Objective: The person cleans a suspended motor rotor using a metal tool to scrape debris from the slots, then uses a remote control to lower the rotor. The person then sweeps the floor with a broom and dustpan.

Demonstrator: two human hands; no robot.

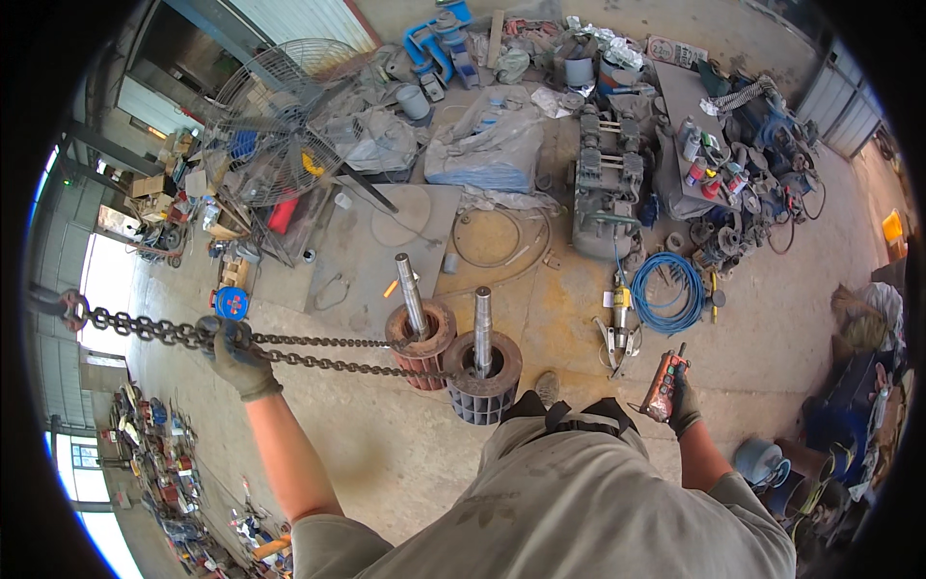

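"Where's the chain (159, 330)?"
"The left hand (241, 365) grips it, fingers curled round; the hook (70, 309) is left of them, the drums (482, 403) right."
"And the right hand (686, 400)?"
"Its fingers clasp a remote (662, 389), blue hose (693, 304) beyond them."

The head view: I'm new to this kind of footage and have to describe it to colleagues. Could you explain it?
There is no robot here, just a person's two gloved hands. The single picture comes from a wide fisheye camera on the head, looking down, so straight edges bend. The left hand grips heavy chains that stretch toward two ribbed cylinders standing on the floor, each with a metal shaft upright in it. How the chains attach is unclear. The right hand holds an orange-red handheld control. Beyond lies a blue coiled hose.
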